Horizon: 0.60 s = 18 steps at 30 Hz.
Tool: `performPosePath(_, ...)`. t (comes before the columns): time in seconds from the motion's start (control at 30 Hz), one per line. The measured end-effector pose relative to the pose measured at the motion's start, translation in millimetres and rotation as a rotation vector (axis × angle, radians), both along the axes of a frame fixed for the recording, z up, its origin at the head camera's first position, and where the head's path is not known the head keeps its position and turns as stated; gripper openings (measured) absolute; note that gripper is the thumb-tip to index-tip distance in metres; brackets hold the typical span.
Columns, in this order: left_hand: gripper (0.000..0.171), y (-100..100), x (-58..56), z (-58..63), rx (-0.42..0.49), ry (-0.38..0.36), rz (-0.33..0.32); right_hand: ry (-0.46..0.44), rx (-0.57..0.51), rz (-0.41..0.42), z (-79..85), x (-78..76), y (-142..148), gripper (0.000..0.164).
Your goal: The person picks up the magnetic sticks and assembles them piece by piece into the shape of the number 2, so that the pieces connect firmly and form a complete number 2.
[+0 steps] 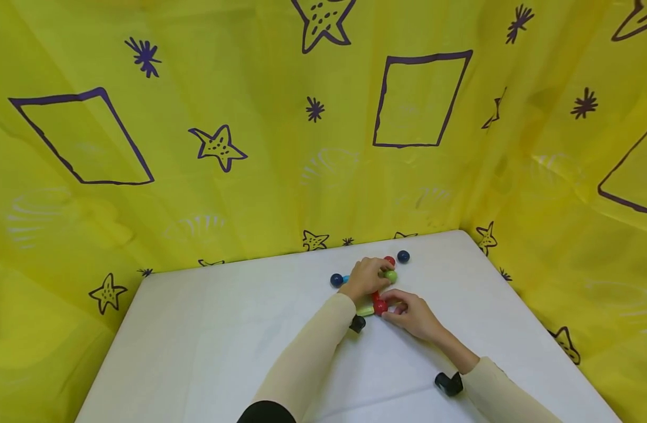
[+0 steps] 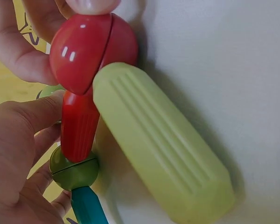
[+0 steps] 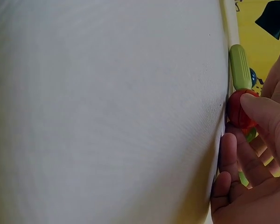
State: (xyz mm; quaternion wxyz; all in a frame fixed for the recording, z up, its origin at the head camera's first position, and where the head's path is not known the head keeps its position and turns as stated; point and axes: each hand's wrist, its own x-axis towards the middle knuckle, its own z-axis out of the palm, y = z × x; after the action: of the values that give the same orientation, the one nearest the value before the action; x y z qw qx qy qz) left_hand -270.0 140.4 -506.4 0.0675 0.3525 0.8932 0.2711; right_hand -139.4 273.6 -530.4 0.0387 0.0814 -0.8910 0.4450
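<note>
My right hand (image 1: 413, 317) pinches a red ball (image 1: 380, 307), its thumb on the ball in the right wrist view. Fixed to that ball are a thick pale-green ribbed stick (image 2: 163, 144) and a red stick (image 2: 79, 128). The red stick runs to an olive-green ball (image 2: 74, 169), with a teal stick (image 2: 87, 205) beyond. Over the far side of the joined pieces, my left hand (image 1: 367, 277) holds a light-green ball (image 1: 390, 277) between thumb and fingers. The left hand partly hides the pieces beneath it in the head view.
A dark-blue ball (image 1: 336, 280) with a light-blue stick (image 1: 346, 279) lies left of the hands. Another dark-blue ball (image 1: 403, 257) and a red ball (image 1: 390, 261) lie behind them. The white table (image 1: 223, 341) meets yellow patterned cloth (image 1: 260, 200) at its back and sides.
</note>
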Motion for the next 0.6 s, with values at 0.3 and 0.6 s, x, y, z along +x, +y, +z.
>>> performPosePath(0.3, 0.025, -9, -4.0, 8.2, 0.125, -0.037, 0.017, 0.02, 0.012, 0.019, -0.5, -2.4, 1, 0.028)
performPosePath(0.6, 0.026, -38, -10.2, 25.7, 0.164, 0.025, -0.015, -0.001, 0.034, 0.012, 0.0, -7.0, 3, 0.028)
